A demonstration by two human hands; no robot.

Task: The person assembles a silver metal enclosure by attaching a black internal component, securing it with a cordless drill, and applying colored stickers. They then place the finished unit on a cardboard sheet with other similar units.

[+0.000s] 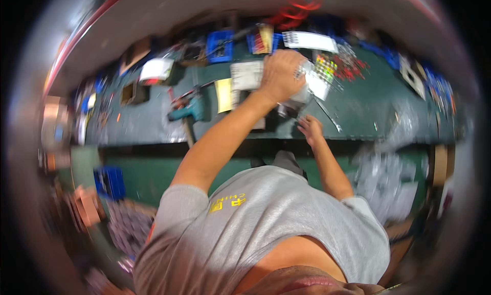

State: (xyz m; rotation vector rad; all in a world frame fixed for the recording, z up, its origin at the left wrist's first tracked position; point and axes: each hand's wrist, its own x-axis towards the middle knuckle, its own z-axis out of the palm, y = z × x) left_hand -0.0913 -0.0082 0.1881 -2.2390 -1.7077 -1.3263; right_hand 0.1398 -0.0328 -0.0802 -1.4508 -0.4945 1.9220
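My left hand [282,75] reaches across the bench and is closed on a silver-grey, blocky object [302,93] with a dark underside. Blur and the hand hide what kind of object it is. Just below it, at the bench's near edge, my right hand [311,130] has its fingers partly spread, with nothing visible in them. A thin metal rod-like tool [330,116] lies right of that hand. Left of the held object are a white printed sheet [246,75] and a yellow slip [223,95]. Further left rests a teal power drill [189,108].
Blue bins [220,46] line the back of the green bench [368,111]. Small red parts [353,70] are scattered at the right back, near a white strip [309,41]. An open cardboard box [134,93] stands left. Clear plastic bags [386,180] hang below the right edge.
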